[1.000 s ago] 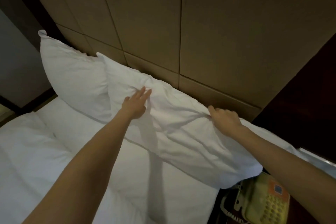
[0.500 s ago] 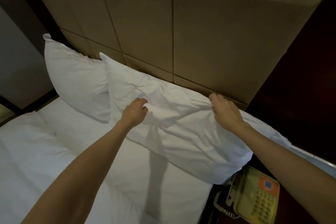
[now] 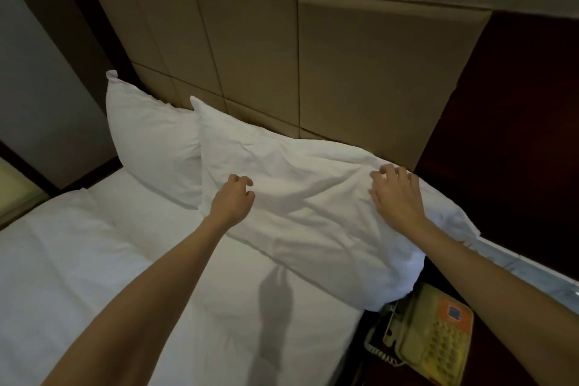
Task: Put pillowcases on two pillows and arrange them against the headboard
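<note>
Two white cased pillows lean against the tan padded headboard (image 3: 360,72). The far pillow (image 3: 150,141) stands at the left. The near pillow (image 3: 307,197) is wrinkled, overlaps the far one, and its right end hangs past the bed's edge. My left hand (image 3: 233,200) hovers at the near pillow's left front with fingers loosely curled, holding nothing. Over the pillow's upper right part, my right hand (image 3: 396,194) rests with fingers spread.
White bedding (image 3: 125,276) covers the mattress in front of the pillows. A yellow corded telephone (image 3: 429,335) sits on a dark nightstand at the lower right, just under the near pillow's overhanging end. Dark wood panelling (image 3: 517,103) flanks the headboard.
The near pillow has settled back against the headboard. Both hands have let go of the fabric; the left drew back toward me and the right opened flat on top.
</note>
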A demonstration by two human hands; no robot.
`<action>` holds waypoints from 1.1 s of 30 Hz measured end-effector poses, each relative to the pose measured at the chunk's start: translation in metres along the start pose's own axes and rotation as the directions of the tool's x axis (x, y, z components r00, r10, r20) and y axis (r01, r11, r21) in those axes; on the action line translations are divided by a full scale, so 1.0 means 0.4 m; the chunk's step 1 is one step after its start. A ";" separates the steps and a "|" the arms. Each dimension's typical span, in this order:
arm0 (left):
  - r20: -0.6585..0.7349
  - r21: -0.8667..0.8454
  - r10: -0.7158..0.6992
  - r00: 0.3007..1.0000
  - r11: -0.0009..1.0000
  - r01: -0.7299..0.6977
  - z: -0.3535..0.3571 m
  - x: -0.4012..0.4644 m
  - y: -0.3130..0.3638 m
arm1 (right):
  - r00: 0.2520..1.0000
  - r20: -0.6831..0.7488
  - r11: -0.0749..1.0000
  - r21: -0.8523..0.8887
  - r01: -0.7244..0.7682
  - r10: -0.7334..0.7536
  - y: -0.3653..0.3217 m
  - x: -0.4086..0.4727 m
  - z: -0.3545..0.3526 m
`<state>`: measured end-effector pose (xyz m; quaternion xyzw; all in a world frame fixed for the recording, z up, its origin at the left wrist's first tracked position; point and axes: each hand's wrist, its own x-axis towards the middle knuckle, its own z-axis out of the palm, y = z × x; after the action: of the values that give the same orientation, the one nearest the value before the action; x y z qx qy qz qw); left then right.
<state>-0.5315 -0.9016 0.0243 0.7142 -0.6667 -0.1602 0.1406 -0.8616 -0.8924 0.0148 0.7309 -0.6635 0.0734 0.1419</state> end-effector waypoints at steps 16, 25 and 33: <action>-0.071 -0.044 -0.082 0.994 0.996 0.079 -0.003 -0.131 0.078 | 0.998 0.051 0.929 0.369 -0.041 0.023 0.115 0.007 -0.093; 0.027 0.071 -0.148 0.989 0.987 0.146 0.049 -0.227 0.096 | 0.938 0.334 0.995 0.020 0.095 -0.096 0.129 -0.069 -0.038; 0.009 0.002 -0.187 0.982 0.982 0.187 -0.010 -0.275 0.118 | 0.940 0.219 0.961 0.151 0.232 -0.261 0.047 -0.056 -0.094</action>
<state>-0.5793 -0.7954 0.0519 0.7730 -0.5974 -0.1755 0.1213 -0.8798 -0.8612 0.0461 0.8191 -0.5730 0.0083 0.0245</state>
